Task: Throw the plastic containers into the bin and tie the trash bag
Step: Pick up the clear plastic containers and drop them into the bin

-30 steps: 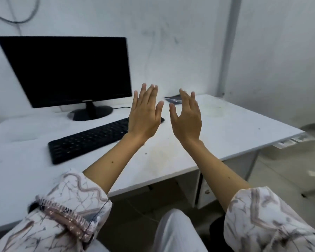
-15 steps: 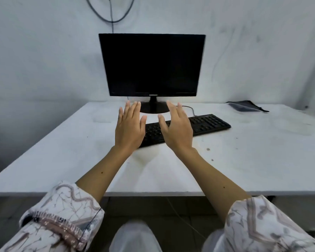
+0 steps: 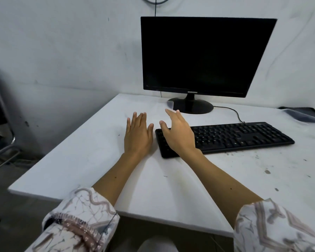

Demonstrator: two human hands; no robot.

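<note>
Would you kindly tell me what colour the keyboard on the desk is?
Black; the keyboard shows best in the head view.

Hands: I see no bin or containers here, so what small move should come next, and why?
Probably turn to look elsewhere: both hands, left and right, are open and hold nothing, and the desk shows only a monitor and keyboard.

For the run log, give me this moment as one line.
left hand: open, empty | right hand: open, above keyboard | desk: monitor off | containers, bin, bag: not in view
</note>
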